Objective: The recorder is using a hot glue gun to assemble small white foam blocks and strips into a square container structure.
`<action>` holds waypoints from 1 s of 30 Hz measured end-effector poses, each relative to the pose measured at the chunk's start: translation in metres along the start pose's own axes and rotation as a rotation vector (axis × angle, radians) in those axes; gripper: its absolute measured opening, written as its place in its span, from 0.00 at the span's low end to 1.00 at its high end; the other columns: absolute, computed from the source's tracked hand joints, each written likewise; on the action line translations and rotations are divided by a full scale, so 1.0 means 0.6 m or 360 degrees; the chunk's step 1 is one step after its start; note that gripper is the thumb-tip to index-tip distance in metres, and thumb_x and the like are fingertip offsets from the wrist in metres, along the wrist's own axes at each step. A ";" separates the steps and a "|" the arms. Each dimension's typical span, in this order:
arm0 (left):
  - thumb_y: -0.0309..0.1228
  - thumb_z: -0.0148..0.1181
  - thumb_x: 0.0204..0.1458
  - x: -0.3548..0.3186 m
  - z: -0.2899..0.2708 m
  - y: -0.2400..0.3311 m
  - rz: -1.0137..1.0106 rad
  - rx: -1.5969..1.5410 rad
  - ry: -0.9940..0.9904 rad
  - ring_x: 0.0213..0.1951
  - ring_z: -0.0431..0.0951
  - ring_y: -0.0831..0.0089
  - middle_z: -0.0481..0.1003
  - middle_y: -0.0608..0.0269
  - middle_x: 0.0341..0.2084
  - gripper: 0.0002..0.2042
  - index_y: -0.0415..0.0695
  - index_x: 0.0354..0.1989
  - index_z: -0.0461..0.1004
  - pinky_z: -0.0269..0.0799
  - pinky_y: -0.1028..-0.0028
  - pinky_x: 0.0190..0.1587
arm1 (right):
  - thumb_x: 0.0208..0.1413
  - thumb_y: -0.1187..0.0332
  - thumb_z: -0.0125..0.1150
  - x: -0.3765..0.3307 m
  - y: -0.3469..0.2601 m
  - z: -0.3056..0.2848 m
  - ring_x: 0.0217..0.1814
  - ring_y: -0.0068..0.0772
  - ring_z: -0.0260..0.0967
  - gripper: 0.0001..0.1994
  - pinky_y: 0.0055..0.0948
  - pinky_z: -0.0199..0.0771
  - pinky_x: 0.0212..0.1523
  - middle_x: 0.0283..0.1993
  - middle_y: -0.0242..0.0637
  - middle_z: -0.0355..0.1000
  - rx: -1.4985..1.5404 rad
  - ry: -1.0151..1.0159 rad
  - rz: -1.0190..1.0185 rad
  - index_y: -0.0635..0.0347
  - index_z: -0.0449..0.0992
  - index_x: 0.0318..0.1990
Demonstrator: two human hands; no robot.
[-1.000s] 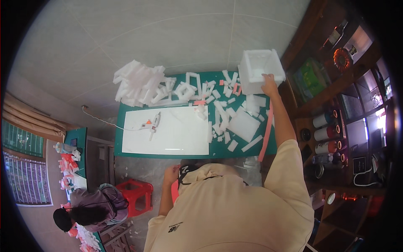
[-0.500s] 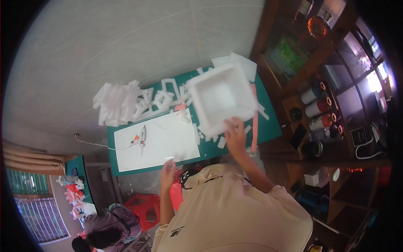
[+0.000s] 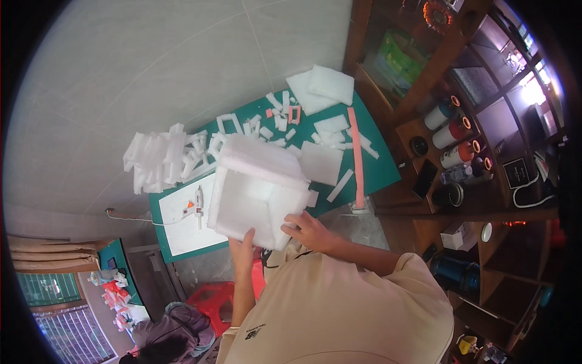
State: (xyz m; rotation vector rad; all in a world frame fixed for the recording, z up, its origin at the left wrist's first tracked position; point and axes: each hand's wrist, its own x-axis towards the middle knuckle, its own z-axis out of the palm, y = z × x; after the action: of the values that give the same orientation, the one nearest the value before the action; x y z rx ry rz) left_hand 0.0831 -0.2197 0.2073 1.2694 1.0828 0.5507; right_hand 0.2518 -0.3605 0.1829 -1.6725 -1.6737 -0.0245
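A white foam box [image 3: 262,159], its hollow side tilted toward me, is held between my two hands at the table's front edge. My left hand [image 3: 242,250] grips its lower left edge, the thumb over the rim. On the lower right, my right hand [image 3: 306,232] has its fingers curled over the rim. Left of the box, a white glue gun [image 3: 195,209] with an orange part lies on a white board [image 3: 176,229]. The box covers the board's right side.
White foam strips [image 3: 154,159] are heaped at the table's far left. Foam sheets [image 3: 330,85], small offcuts and a long pink strip [image 3: 356,155] lie on the green table [image 3: 382,170]. Shelves with bottles [image 3: 451,130] stand right. A person [image 3: 173,330] sits behind left, near a red stool [image 3: 212,300].
The box has come left and toward me from the table's right side and is tilted. My left hand has taken hold of it too. Foam pieces formerly behind it now show.
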 end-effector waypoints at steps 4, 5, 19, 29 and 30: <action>0.25 0.52 0.47 0.002 -0.020 -0.020 -0.0071 -0.0164 0.0204 0.49 0.70 0.65 0.66 0.53 0.50 0.27 0.36 0.59 0.56 0.70 0.69 0.46 | 0.41 0.77 0.58 0.020 -0.022 -0.015 0.48 0.46 0.63 0.23 0.35 0.72 0.44 0.57 0.40 0.60 0.0088 -0.0235 0.0017 0.52 0.74 0.50; 0.25 0.51 0.45 0.002 -0.027 -0.024 -0.0083 -0.0293 0.0260 0.48 0.71 0.65 0.66 0.56 0.50 0.28 0.38 0.59 0.57 0.73 0.67 0.43 | 0.41 0.77 0.58 0.025 -0.025 -0.020 0.48 0.46 0.63 0.23 0.35 0.72 0.44 0.57 0.40 0.60 0.0090 -0.0246 -0.0002 0.52 0.74 0.50; 0.25 0.51 0.44 -0.019 -0.114 -0.057 -0.0068 -0.0966 0.0454 0.53 0.68 0.63 0.67 0.56 0.51 0.25 0.37 0.55 0.61 0.66 0.63 0.54 | 0.43 0.73 0.60 -0.145 0.248 -0.018 0.57 0.53 0.57 0.27 0.45 0.61 0.56 0.51 0.53 0.61 -0.0724 0.0261 0.1599 0.58 0.63 0.55; 0.25 0.52 0.44 -0.024 -0.086 -0.055 -0.0149 -0.0949 0.0411 0.52 0.68 0.64 0.67 0.58 0.50 0.25 0.37 0.55 0.61 0.66 0.65 0.54 | 0.42 0.65 0.64 -0.289 0.341 0.022 0.39 0.45 0.70 0.19 0.38 0.70 0.40 0.36 0.44 0.71 -0.0258 0.0490 0.2069 0.58 0.70 0.44; 0.25 0.52 0.44 -0.023 -0.086 -0.054 -0.0161 -0.0925 0.0446 0.52 0.68 0.64 0.67 0.58 0.50 0.25 0.37 0.55 0.61 0.66 0.65 0.54 | 0.41 0.64 0.65 -0.297 0.342 0.026 0.37 0.44 0.71 0.16 0.37 0.70 0.39 0.33 0.43 0.72 -0.0209 0.0475 0.2064 0.60 0.72 0.39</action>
State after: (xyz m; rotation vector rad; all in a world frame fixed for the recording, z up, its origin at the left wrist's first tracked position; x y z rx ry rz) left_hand 0.0248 -0.2148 0.1851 0.6386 1.1005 0.9067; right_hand 0.3963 -0.4743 -0.0179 -2.4023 -0.1746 0.2315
